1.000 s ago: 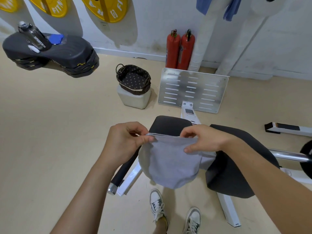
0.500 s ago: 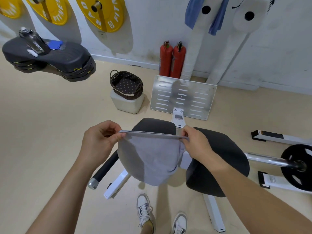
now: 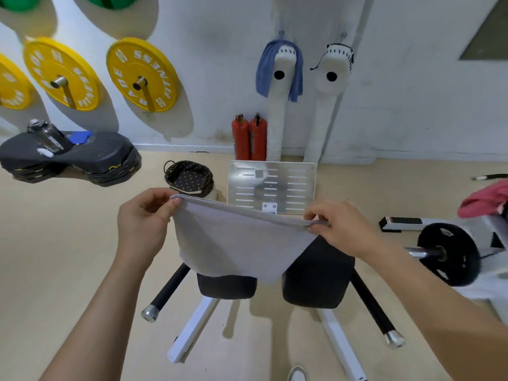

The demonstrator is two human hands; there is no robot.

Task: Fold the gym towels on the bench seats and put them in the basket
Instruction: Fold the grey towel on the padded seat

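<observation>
A grey gym towel (image 3: 236, 243) hangs in the air, stretched out by its top edge above two black bench seats (image 3: 319, 273). My left hand (image 3: 145, 218) pinches the towel's left top corner. My right hand (image 3: 341, 229) pinches the right top corner. The towel's lower part droops over the left seat (image 3: 226, 285) and hides most of it. The dark dotted wicker basket (image 3: 189, 178) stands on a white block on the floor, just beyond my left hand. A pink towel (image 3: 486, 200) lies on another bench at the right edge.
A metal footplate (image 3: 272, 188) stands behind the seats, with two red fire extinguishers (image 3: 248, 138) at the wall. A barbell plate (image 3: 448, 257) lies at the right. Stacked black step platforms (image 3: 68, 158) with a bottle sit at the left. A blue towel (image 3: 275, 70) hangs on a white post.
Both hands have moved apart and upward, spreading the grey towel wider along its top edge. The view has tilted up, showing more wall and the pink towel.
</observation>
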